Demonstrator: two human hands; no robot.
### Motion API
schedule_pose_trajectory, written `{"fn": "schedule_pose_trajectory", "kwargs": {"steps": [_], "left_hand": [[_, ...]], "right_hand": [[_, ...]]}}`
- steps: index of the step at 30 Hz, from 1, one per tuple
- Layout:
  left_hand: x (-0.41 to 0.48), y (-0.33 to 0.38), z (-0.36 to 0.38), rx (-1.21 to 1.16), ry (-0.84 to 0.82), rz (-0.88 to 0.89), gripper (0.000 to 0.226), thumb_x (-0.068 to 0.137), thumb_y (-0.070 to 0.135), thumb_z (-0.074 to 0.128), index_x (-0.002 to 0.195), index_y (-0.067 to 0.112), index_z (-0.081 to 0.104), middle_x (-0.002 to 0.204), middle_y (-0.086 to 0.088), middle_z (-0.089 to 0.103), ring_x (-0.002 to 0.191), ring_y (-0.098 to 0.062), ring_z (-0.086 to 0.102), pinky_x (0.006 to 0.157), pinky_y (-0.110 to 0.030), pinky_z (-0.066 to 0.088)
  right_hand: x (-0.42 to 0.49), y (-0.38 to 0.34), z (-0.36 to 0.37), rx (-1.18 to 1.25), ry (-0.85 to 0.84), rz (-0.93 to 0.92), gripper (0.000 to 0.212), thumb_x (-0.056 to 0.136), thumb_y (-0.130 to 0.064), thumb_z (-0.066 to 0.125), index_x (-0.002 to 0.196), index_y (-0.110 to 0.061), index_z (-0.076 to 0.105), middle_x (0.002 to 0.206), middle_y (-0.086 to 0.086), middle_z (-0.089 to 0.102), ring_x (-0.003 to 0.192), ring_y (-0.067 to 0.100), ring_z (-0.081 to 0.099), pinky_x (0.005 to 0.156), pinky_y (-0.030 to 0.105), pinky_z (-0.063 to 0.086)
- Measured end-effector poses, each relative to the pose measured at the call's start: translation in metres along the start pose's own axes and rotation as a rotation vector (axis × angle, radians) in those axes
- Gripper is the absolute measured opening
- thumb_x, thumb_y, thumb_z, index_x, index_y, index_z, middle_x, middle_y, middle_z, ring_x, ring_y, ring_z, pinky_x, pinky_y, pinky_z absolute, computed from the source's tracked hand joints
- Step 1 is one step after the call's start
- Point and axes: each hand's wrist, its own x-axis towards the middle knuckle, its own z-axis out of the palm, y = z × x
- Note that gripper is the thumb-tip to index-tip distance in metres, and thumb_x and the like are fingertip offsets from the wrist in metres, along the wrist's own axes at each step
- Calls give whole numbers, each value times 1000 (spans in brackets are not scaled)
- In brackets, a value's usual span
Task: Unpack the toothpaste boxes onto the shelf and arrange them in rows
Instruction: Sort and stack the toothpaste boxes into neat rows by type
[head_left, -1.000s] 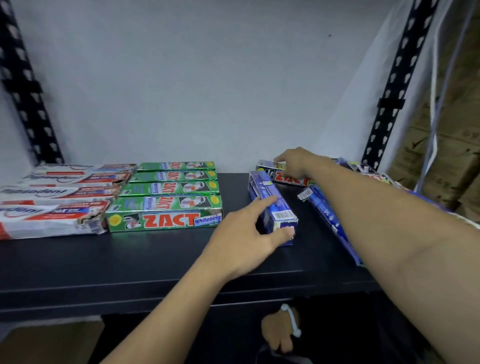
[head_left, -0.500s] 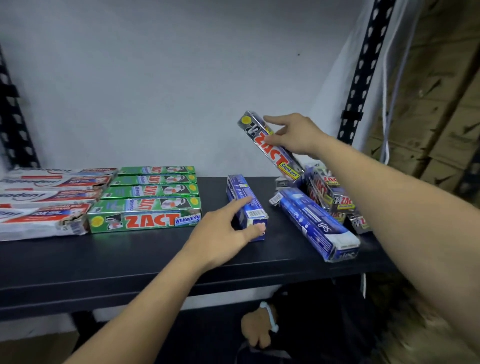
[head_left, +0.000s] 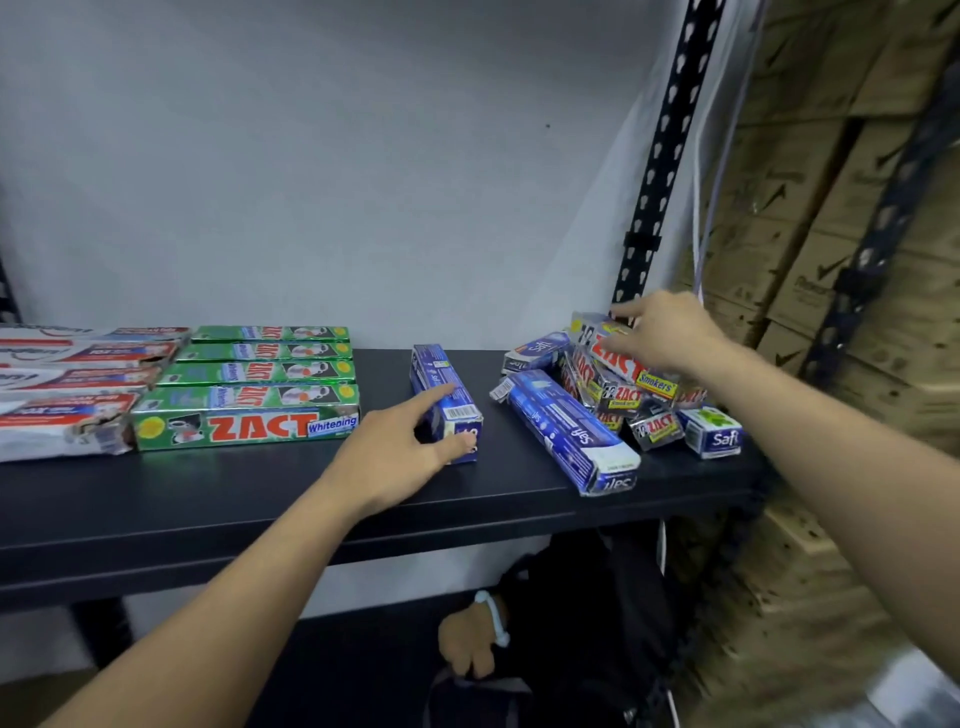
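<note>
Now gripping the blue box (head_left: 441, 387) with the left hand (head_left: 395, 460). Clasping the ZACT Smokers box (head_left: 615, 358) atop the pile (head_left: 657, 428) with the right hand (head_left: 667, 335).

The person's left hand (head_left: 395, 457) is holding the small blue box (head_left: 444, 395) on the black shelf (head_left: 260, 499), forefinger lying along its top and thumb pressing its near end. The right hand (head_left: 670, 338) is gripping a silver Smokers box (head_left: 618, 358) that is lying tilted on the jumbled pile, just behind the long blue Saft box (head_left: 566, 426). Green Whitening boxes (head_left: 249, 415) are sitting in a tidy row well to the left.
</note>
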Motion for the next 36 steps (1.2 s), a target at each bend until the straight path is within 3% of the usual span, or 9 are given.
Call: {"fn": "schedule_pose_trajectory", "kwargs": {"steps": [9,15,22,27,29,31,33,36], "left_hand": [[-1,-1,0,-4,6,-5,69,82,61,66,144,53,37,139,11,58,128,-9,52,104,-29,42],[-2,2,0,6,5,-7,68,83,60,65,144,50,37,140,9,57,128,-9,52,103,-28,42],[-3,4,-2,-4,16,-5,68,83,59,67,144,50,40,139,10,58,128,-8,52,103,-29,41],[-3,5,-2,-23,11,-6,67,82,57,69,143,48,42,137,10,59,127,-7,53,105,-30,43],[-3,7,-2,-36,12,-5,67,81,56,70,142,47,43,136,10,60,126,-6,54,106,-31,43],[-4,8,-2,-72,15,-7,67,80,53,73,141,46,46,134,10,62,125,-4,55,108,-33,44],[-5,10,-3,-114,16,-15,68,78,49,76,141,43,49,134,10,62,123,-3,56,108,-34,45],[-6,10,-4,-170,17,-27,70,77,43,80,141,38,51,135,9,62,121,-3,58,107,-35,46]], "right_hand": [[-17,19,-1,166,-127,65,62,85,-35,72,143,-27,50,134,8,61,119,26,57,90,29,44],[-4,8,3,202,-29,71,65,79,-34,78,139,-22,55,133,8,61,122,26,56,101,36,46],[13,3,14,193,-18,36,61,77,-35,78,134,-22,59,123,7,67,113,24,61,102,39,49],[10,7,13,85,6,23,62,84,-45,69,139,-23,53,134,11,60,120,31,57,102,45,48],[-1,1,11,-43,160,-48,55,88,-43,63,139,-25,53,127,11,64,119,34,56,99,48,48],[-18,-14,10,-11,278,-142,48,88,-36,61,135,-25,58,121,10,68,118,35,56,94,44,46],[-37,-33,12,136,293,-210,42,88,-30,62,130,-25,62,117,7,70,114,31,58,92,38,46],[-62,-61,28,336,198,-250,39,89,-17,59,126,-25,65,90,2,70,91,22,60,89,29,45]]}}
